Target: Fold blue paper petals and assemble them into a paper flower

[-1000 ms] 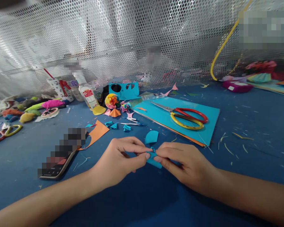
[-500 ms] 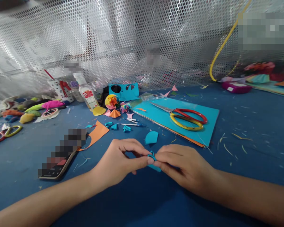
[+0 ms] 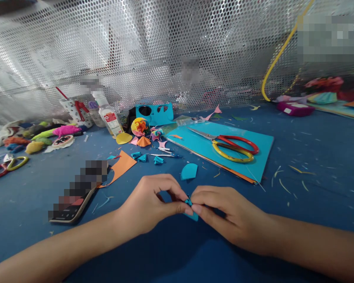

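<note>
A small folded piece of blue paper is pinched at the centre of the view, its folds mostly covered by fingertips. My left hand grips it between thumb and fingers from the left. From the right, my right hand pinches the same piece, so the fingertips nearly meet. Just beyond them a flat blue paper wedge lies on the table. Several small folded blue papers are farther back, left of the wedge.
Red-and-yellow scissors rest on a stack of coloured sheets. To the left are a phone, an orange offcut and a glue bottle. A ruffled paper ball sits before the perforated metal screen.
Both hands stay on the folded blue paper and have shifted very slightly toward me. The small piece looks more closed up between the fingertips. Everything else is still.
</note>
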